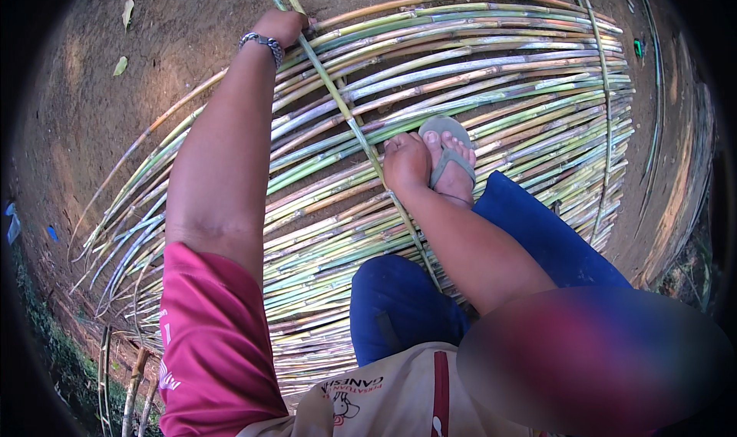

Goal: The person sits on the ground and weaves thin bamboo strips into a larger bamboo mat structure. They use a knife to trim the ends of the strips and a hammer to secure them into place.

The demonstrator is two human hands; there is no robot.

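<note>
Many thin jointed bamboo poles (476,67), green and yellowish, lie side by side on the ground like a wide mat. A slim green bamboo cross pole (335,92) runs diagonally over them. Near its far end, my left hand (282,29) is closed around it, and a second cut end sticks out beside it. Closer to me, my right hand (407,163) is closed low against the poles, just right of the cross pole. Its fingertips are mostly hidden, so what it grips cannot be made out. Touching that hand is my foot in a grey flip-flop (447,134), planted on the poles.
Another bamboo cross pole (604,92) spans the right side of the mat. Bare brown soil (176,30) surrounds it, with a few leaves. A long log (679,184) lies along the right edge. Several upright stakes (132,387) stand at the lower left.
</note>
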